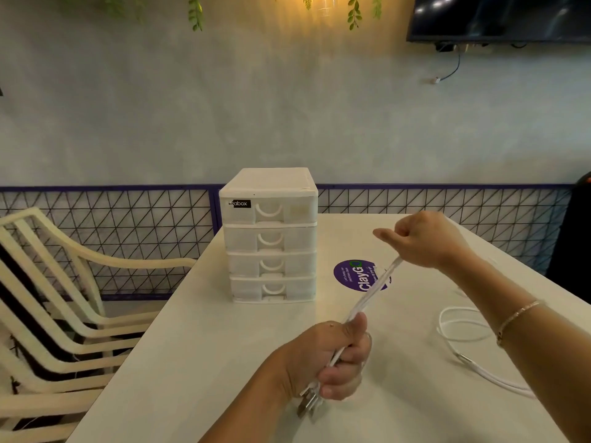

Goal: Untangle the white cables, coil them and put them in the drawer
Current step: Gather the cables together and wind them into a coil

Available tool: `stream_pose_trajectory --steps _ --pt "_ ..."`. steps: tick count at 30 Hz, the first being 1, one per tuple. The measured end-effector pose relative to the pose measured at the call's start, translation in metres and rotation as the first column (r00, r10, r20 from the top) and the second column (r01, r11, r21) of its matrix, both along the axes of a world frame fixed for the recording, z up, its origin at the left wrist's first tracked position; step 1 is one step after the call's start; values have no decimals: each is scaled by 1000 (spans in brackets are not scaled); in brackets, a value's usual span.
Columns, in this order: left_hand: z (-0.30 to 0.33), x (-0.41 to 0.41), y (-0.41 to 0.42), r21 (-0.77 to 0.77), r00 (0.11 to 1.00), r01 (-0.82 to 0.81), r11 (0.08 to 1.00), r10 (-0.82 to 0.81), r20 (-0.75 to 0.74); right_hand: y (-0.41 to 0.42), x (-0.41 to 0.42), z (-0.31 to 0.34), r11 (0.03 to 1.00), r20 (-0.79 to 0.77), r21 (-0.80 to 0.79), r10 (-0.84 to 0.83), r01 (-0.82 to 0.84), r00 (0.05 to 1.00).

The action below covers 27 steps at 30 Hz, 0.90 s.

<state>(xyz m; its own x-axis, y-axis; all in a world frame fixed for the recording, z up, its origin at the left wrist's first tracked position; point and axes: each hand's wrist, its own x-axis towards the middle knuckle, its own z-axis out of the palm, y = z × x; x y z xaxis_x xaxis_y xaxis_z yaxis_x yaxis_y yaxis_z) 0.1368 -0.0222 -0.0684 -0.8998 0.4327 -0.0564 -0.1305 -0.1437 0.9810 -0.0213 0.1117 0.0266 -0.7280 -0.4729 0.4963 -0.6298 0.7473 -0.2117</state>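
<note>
- Right now the person's left hand (332, 356) is fisted around a bundle of white cable (372, 290), thumb up along it, with metal plug ends (307, 404) sticking out below the fist.
- Up near the table's far side, the right hand (425, 239) has its fingers curled and appears to pinch the bundle's upper end, drawing the strands taut between both hands above the white table (192, 362); the exact grip there is blurred.
- One more white cable (463, 327) lies loose on the table under the right forearm, looping and trailing off towards the near right edge.
- What could go wrong: pulling the strands this tight may cinch any knot harder instead of freeing it, I would say.
- Another risk: the right forearm hangs just above the loose cable, so a sweep of that arm could drag it off the edge.
- The plug ends dangle free and could snag the strands when coiling starts.
- Counting: two hands, one held bundle whose strand number I cannot tell, one loose cable, one drawer unit (270, 235) with four drawers, all closed, so a drawer must be opened before anything goes in.
- Also one purple sticker (351, 274) on the tabletop and a stack of cream chairs (64, 298) to the left.
</note>
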Motion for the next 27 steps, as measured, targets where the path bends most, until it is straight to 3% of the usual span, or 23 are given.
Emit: stream_pose_trajectory --steps 3,6,7,9,12,14,17,19,21,24,25,27 --pt "0 -1 -1 102 995 97 990 -100 28 13 -18 -16 990 7 -37 -133 133 991" --pt "-3 -4 -8 242 970 222 945 -239 43 21 -22 -32 964 60 127 -243 234 968" --pt "-4 -5 -10 281 962 252 926 -271 33 20 -17 -37 971 59 163 -189 177 980" --pt "-5 -9 -10 335 944 305 892 -329 14 12 9 -41 994 96 49 97 -102 991" --pt "-7 -11 -8 390 921 362 847 -390 -9 -10 60 -39 863 303 -210 504 -460 809" --pt "-8 -12 -9 414 915 374 830 -403 -19 -23 75 -43 824 345 -192 566 -534 749" --pt "-8 -11 -9 433 914 373 820 -404 -23 -31 72 -43 845 220 -163 534 -509 816" --pt "-8 -10 -10 454 909 380 806 -415 -22 -30 65 -36 861 254 -186 507 -473 823" --pt "-7 -10 -13 481 904 386 787 -426 -28 -21 59 -27 847 447 -245 531 -472 720" --pt "-7 -12 -19 424 924 358 832 -382 -31 -5 49 -18 777 697 -345 588 -526 412" --pt "-6 -12 -21 407 927 351 843 -375 -24 -1 45 -17 773 727 -343 578 -534 370" --pt "-5 -12 -28 433 920 368 823 -390 -40 7 36 -15 808 745 -292 528 -512 407"
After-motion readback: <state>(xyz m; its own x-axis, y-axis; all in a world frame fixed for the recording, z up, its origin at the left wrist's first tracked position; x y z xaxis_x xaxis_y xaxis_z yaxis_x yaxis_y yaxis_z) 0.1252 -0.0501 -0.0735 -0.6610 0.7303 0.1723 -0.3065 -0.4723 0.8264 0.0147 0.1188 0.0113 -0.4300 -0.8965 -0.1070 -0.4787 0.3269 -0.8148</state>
